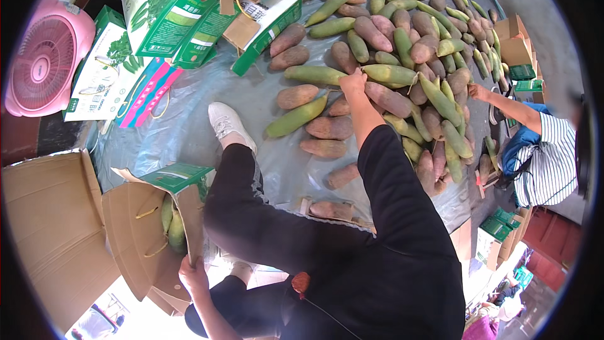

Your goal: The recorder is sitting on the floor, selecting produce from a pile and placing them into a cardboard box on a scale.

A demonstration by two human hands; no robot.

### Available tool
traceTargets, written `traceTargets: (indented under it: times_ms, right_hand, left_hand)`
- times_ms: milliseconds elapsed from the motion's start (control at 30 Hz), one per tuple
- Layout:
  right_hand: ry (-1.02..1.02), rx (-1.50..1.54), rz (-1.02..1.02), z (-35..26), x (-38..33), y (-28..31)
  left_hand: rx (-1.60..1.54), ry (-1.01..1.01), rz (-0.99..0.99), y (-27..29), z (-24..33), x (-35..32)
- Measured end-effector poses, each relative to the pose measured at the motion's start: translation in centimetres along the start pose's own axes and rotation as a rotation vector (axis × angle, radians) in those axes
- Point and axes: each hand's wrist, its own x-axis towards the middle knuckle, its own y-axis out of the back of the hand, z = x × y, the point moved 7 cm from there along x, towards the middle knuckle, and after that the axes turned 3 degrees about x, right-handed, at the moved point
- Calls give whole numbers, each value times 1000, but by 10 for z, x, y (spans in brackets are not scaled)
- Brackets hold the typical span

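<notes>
Left hand (pixel 192 274): on the open box (pixel 148 239) at lower left, produce inside.
Right hand (pixel 353 82): on the produce pile (pixel 409 75) ahead.
Fan (pixel 44 56): far left, behind the boxes.

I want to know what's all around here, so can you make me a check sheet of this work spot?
Surface: grey plastic sheet spread on the ground.
Job's things: big pile of green and reddish-brown pods; open green box with green pods inside.
Clutter: stack of green and white boxes; flat cardboard.
Grips: left hand holds the open box's edge; right hand rests on a green pod in the pile.
Cables: nothing seen.
Surroundings: pink fan at left; another person in a striped shirt reaching into the pile at right.
</notes>
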Motion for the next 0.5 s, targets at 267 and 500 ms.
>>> traceTargets:
  times_ms: [267,500]
  right_hand:
    - [-61,55,83,-5,-18,20]
    - [207,-68,89,-12,-6,-7]
  left_hand:
    - [5,-21,34,0,2,2]
    - [29,26,36,4,-5,-4]
